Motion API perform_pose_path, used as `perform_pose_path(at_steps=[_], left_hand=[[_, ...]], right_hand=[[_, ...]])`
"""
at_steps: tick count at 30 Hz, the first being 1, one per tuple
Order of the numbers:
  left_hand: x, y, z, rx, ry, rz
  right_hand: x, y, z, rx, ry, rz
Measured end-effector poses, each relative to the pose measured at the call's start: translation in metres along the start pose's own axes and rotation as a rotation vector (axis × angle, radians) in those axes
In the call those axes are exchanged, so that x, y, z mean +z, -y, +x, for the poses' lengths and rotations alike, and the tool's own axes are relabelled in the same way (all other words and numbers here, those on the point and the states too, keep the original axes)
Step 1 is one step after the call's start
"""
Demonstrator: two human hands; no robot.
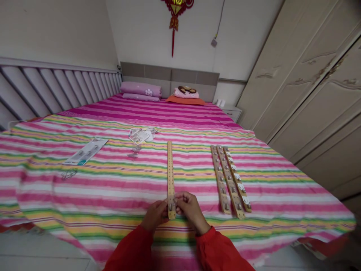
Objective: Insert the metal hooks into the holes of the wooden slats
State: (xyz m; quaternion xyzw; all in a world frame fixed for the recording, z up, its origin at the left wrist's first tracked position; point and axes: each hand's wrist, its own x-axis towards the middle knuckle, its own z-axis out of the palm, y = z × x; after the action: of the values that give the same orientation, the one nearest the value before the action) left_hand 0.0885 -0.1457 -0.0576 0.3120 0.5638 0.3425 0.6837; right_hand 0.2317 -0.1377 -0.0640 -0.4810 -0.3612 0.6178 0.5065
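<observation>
A long, narrow, tan strip with rows of small holes (pixel 170 169) lies lengthwise on the striped cloth in front of me. My left hand (pixel 155 215) has its fingers closed on the left edge of the strip's near end. From the other side, my right hand (pixel 191 209) pinches at the same end, thumb and fingers together; what lies between those fingertips is too small to make out. A small clear piece with a shiny metal part (pixel 171 206) sits on the strip between both hands.
Three similar strips (pixel 222 177) lie side by side at the right, bearing several small shiny or white pieces. Leftward are a flat clear packet (pixel 86 151), a thin loop (pixel 69 173), loose plastic pieces (pixel 134 152) and crumpled packaging (pixel 142 135). Wardrobe doors (pixel 316 90) flank the bed.
</observation>
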Motion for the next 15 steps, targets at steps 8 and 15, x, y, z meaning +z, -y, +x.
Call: perform_pose_path(at_steps=[8,15], left_hand=[[0.001,0.004,0.013,0.014,-0.105,0.134],[0.001,0.005,0.017,0.03,-0.094,0.123]], right_hand=[[0.002,-0.004,0.003,-0.026,0.008,-0.049],[0.002,-0.007,0.004,-0.046,0.014,-0.052]])
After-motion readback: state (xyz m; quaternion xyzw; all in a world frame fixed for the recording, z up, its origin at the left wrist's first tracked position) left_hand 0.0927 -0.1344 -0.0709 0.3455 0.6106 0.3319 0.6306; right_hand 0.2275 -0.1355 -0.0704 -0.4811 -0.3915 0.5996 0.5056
